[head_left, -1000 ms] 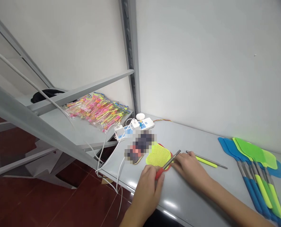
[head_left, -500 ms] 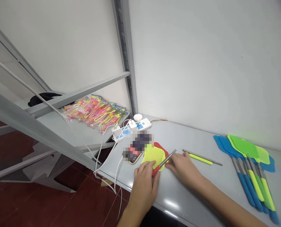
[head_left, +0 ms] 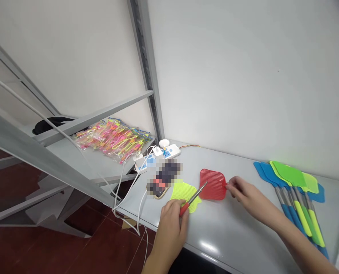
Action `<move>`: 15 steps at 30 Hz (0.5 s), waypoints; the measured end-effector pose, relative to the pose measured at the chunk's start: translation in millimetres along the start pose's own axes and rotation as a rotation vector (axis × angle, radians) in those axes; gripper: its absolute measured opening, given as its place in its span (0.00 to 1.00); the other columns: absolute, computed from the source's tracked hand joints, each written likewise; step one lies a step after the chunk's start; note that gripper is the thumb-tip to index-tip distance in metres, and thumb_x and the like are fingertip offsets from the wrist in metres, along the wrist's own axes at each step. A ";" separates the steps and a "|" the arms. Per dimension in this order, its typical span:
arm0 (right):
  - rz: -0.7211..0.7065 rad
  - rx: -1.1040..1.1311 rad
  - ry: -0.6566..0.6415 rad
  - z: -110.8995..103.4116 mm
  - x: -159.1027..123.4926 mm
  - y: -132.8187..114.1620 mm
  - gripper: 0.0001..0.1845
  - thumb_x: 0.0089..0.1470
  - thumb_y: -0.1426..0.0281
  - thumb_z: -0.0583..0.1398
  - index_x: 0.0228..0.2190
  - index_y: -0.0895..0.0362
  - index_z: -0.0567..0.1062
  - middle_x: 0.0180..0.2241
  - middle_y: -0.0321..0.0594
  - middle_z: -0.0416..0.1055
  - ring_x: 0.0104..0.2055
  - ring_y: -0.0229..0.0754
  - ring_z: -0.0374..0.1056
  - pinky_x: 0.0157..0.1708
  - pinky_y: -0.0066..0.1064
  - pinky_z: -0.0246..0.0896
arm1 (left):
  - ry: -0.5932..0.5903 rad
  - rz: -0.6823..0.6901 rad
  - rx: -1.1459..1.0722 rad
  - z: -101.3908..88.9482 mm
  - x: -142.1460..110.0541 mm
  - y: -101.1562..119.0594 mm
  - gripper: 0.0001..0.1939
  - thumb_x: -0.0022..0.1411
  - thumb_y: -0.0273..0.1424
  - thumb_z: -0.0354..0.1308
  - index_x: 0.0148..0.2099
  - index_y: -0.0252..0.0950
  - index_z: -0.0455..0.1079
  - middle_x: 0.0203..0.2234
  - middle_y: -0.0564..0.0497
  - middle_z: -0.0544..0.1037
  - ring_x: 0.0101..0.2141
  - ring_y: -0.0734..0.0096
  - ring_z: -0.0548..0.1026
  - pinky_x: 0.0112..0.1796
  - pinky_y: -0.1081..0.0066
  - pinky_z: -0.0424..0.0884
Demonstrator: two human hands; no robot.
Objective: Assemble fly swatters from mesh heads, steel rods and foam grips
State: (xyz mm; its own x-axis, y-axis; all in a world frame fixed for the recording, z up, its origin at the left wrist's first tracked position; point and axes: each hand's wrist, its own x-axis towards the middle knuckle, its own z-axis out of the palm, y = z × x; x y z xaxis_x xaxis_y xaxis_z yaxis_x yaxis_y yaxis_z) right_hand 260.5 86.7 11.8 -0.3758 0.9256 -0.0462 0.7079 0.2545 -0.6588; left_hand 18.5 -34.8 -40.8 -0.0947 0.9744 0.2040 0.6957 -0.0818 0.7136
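Note:
My left hand [head_left: 172, 222] is closed around the red grip of a telescopic metal rod [head_left: 194, 196], which points up to the right. Just beyond these fingers, a yellow-green perforated fly swatter head [head_left: 183, 193] lies on the grey shelf. My right hand [head_left: 240, 190] pinches the narrow neck of a red fly swatter head [head_left: 213, 184], its mesh face turned towards me. The rod's bare tip overlaps the red mesh in view; whether they touch I cannot tell. Several blue and green fly swatters [head_left: 295, 186] lie in a fanned pile to the right.
A phone [head_left: 160, 190], partly blurred out, lies left of the yellow-green head. Behind it is a white power strip [head_left: 172, 151] with plugs and cables. Bagged colourful items [head_left: 115, 139] lie on the adjoining shelf. A slanting grey metal frame [head_left: 43, 152] stands at left.
My right hand has drawn the red head out from beneath the yellow-green one and moved right with it. The yellow-handled rod no longer shows; my right hand covers that area.

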 end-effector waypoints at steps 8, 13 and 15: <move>0.015 0.360 0.605 -40.5 -34.3 11.0 0.15 0.55 0.54 0.60 0.38 0.51 0.71 0.38 0.40 0.74 0.39 0.46 0.72 0.36 0.35 0.69 | 0.022 -0.007 -0.065 12.2 31.8 11.6 0.11 0.70 0.34 0.46 0.37 0.37 0.67 0.33 0.48 0.72 0.38 0.61 0.71 0.42 0.61 0.67; 0.061 0.517 0.750 -38.1 -55.7 6.9 0.13 0.53 0.56 0.63 0.37 0.50 0.72 0.36 0.39 0.76 0.39 0.46 0.73 0.38 0.35 0.71 | 0.009 -0.118 -0.345 15.7 36.9 31.6 0.14 0.70 0.38 0.46 0.45 0.38 0.70 0.40 0.46 0.74 0.44 0.61 0.72 0.46 0.62 0.67; 0.040 0.496 0.750 -34.6 -61.1 5.9 0.12 0.54 0.57 0.62 0.38 0.49 0.72 0.35 0.39 0.76 0.38 0.44 0.73 0.36 0.33 0.71 | -0.037 -0.164 -0.513 20.5 36.0 46.7 0.15 0.70 0.40 0.46 0.50 0.39 0.70 0.45 0.47 0.75 0.48 0.62 0.72 0.50 0.62 0.65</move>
State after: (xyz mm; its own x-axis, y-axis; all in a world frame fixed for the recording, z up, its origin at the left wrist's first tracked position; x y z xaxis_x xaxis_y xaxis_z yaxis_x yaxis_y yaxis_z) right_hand 308.3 41.3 36.7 0.2556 0.9151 0.3118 0.3076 0.2288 -0.9236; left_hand 62.2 0.8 -13.8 -0.1409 0.9890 0.0454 0.2358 -0.0110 0.9717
